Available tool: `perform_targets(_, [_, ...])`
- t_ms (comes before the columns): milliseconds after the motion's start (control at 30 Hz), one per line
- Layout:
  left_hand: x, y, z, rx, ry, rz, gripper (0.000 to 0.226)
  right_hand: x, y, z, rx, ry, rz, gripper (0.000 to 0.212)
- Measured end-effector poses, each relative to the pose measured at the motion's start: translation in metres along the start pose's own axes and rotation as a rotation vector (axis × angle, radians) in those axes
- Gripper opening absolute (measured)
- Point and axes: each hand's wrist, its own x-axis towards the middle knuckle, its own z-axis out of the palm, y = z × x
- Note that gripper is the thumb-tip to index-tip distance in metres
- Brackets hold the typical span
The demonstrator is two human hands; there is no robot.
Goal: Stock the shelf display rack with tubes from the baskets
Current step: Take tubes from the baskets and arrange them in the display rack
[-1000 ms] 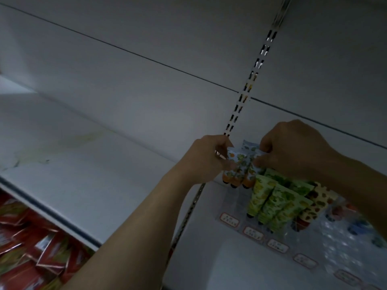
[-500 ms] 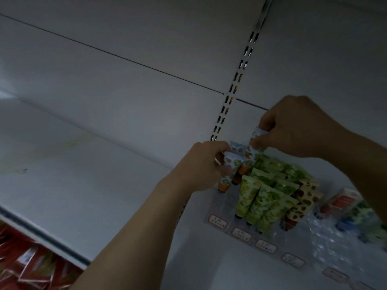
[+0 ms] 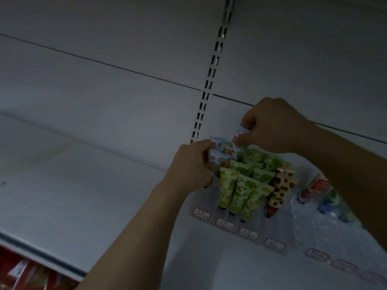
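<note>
While left-hand fingers (image 3: 206, 145) curl round pale-blue tubes (image 3: 219, 154), right-hand fingers (image 3: 248, 122) pinch one tube (image 3: 238, 132), above display rack (image 3: 199, 200).

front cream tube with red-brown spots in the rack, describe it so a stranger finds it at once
On the white metal shelf stands a clear plastic display rack. Right of the rows of green leaf-print tubes, cap down, stands the front cream tube with red-brown spots; spots, not green leaves, set it apart.

Green leafy tubes (image 3: 240, 191) beside one cream, red-spotted tube (image 3: 279, 189).
</note>
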Motion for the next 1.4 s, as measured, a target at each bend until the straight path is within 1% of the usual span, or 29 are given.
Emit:
perform_targets(67, [-0.003, -0.009, -0.002, -0.005, 0.022, -0.072, 0.028, 0.001, 0.002, 0.006, -0.014, -0.015, -0.017, 0.041])
perform_targets(133, [-0.004, -0.015, -0.002, 0.024, 0.011, -0.088, 0.026, 0.001, 0.002, 0.01, 0.017, -0.022, -0.009, 0.037])
perform_targets(233, [-0.005, -0.011, -0.002, 0.087, 0.013, -0.023, 0.022, 0.0, 0.002, 0.016, 0.065, -0.03, 0.006, 0.037])
perform_targets(300, [-0.004, -0.008, 0.0, 0.105, 0.009, 0.041, 0.01, 0.0, 0.003, 0.022, 0.081, -0.036, 0.002, 0.035])
perform_targets(367, [-0.002, -0.004, 0.003, 0.135, -0.005, 0.068, 0.027, 0.0, 0.002, 0.025, 0.101, -0.041, 0.001, 0.031])
perform_targets(400, [-0.001, -0.002, 0.005, 0.15, -0.011, 0.065, 0.026, 0.001, 0.001, 0.025, 0.103, -0.042, -0.003, 0.03])
perform_targets(467, [0.0, 0.001, 0.008, 0.184, -0.018, 0.06, 0.019, 0.002, 0.0, 0.023, 0.091, -0.048, -0.013, 0.03])
perform_targets(533, [0.0, 0.002, 0.009, 0.186, -0.018, 0.036, 0.018, 0.003, -0.001, 0.017, 0.073, -0.046, -0.018, 0.03])
perform_targets(600, [-0.002, 0.002, 0.008, 0.139, -0.021, -0.007, 0.028, 0.002, -0.001, 0.007, 0.089, -0.041, 0.002, 0.029])
perform_targets(667, [-0.004, 0.0, 0.006, 0.071, -0.014, -0.041, 0.044, 0.002, 0.0, -0.009, 0.177, -0.004, 0.055, 0.026])
perform_targets(700, [-0.005, -0.002, 0.006, 0.063, -0.027, -0.054, 0.046, 0.002, 0.001, -0.018, 0.215, 0.031, 0.076, 0.025])
perform_targets(767, [-0.005, -0.001, 0.004, 0.095, -0.081, -0.093, 0.038, 0.004, 0.001, -0.035, 0.247, 0.108, 0.09, 0.026])
perform_targets(833, [-0.001, 0.002, 0.0, 0.121, -0.154, -0.132, 0.031, 0.005, -0.001, -0.046, 0.23, 0.165, 0.089, 0.029])
perform_targets(933, [0.007, 0.012, -0.013, 0.214, -0.292, -0.18, 0.03, 0.005, -0.003, -0.047, 0.173, 0.212, 0.086, 0.028])
perform_targets(967, [0.01, 0.016, -0.017, 0.243, -0.285, -0.184, 0.028, 0.004, -0.003, -0.044, 0.165, 0.227, 0.089, 0.026])
perform_targets(1033, [0.013, 0.025, -0.021, 0.275, -0.176, -0.149, 0.033, 0.003, 0.0, -0.038, 0.172, 0.238, 0.105, 0.023])
perform_targets(1100, [0.015, 0.029, -0.02, 0.201, -0.07, -0.071, 0.038, 0.0, 0.005, -0.035, 0.201, 0.234, 0.131, 0.022])
perform_targets(1167, [0.018, 0.03, -0.017, 0.041, -0.111, -0.029, 0.04, -0.002, 0.01, -0.033, 0.24, 0.244, 0.145, 0.022])
perform_targets(1200, [0.019, 0.03, -0.015, -0.015, -0.151, -0.042, 0.04, -0.003, 0.012, -0.032, 0.264, 0.252, 0.149, 0.021])
perform_targets(1267, [0.021, 0.03, -0.01, 0.028, -0.148, -0.047, 0.036, -0.004, 0.016, -0.031, 0.309, 0.262, 0.16, 0.019])
perform_targets(1333, [0.023, 0.031, -0.006, 0.098, -0.062, -0.025, 0.031, -0.005, 0.02, -0.031, 0.343, 0.285, 0.173, 0.017])
perform_targets(1400, [0.024, 0.034, -0.004, 0.117, -0.021, -0.01, 0.025, -0.006, 0.026, -0.032, 0.364, 0.329, 0.187, 0.015])
